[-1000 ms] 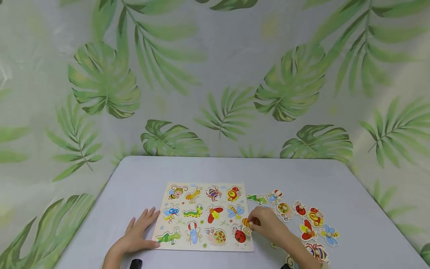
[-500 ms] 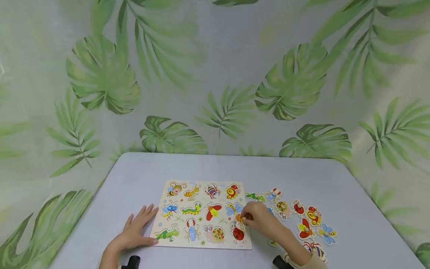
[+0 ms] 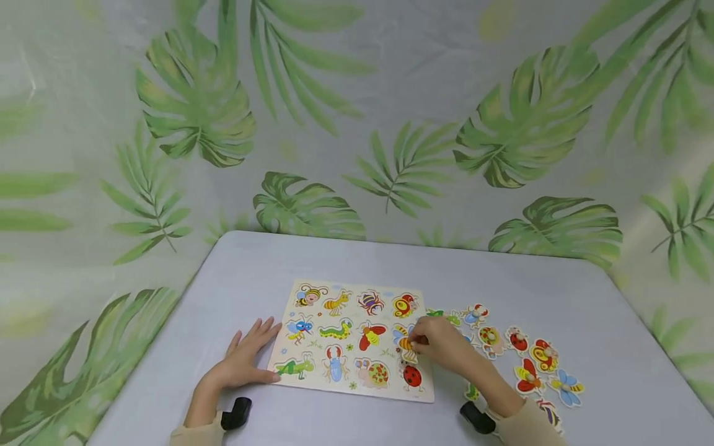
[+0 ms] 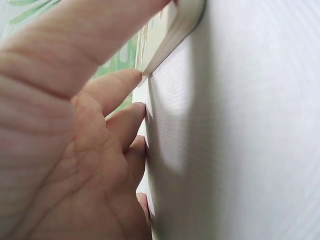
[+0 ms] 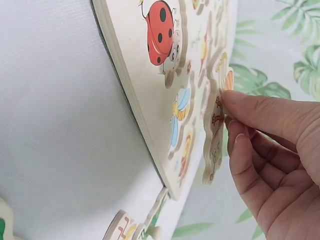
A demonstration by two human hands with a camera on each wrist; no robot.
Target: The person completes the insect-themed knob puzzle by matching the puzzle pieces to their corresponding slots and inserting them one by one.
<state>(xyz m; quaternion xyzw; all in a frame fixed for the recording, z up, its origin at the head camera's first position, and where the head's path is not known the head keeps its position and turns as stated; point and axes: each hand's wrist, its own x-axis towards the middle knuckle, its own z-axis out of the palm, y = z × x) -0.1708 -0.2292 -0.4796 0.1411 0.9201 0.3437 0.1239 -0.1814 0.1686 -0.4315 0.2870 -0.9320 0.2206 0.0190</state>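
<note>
In the head view a pale wooden puzzle board [image 3: 393, 367] with cut-out insect pictures lies on the table. My left hand [image 3: 245, 359] rests flat at its left side, fingers spread, thumb at the near left corner. The left wrist view shows those fingers [image 4: 127, 125] along the white tabletop. My right hand [image 3: 446, 344] pinches an orange striped insect puzzle piece [image 3: 408, 353] between thumb and fingers over the board's right side, overlapping the blue-winged bee picture. From the right wrist, the piece [image 5: 214, 130] stands on edge, raised off the board's face.
Several loose insect pieces are scattered right of the board, among them a ladybug [image 3: 517, 340], a snail [image 3: 489, 337], a stag beetle [image 3: 475, 314] and a blue-winged bee [image 3: 566, 388]. A leaf-patterned cloth [image 3: 390, 93] hangs behind the table [image 3: 334, 251].
My right hand has carried the orange insect piece from the board's right edge up and left over it. The left hand stays at the board's corner. The head view has shifted.
</note>
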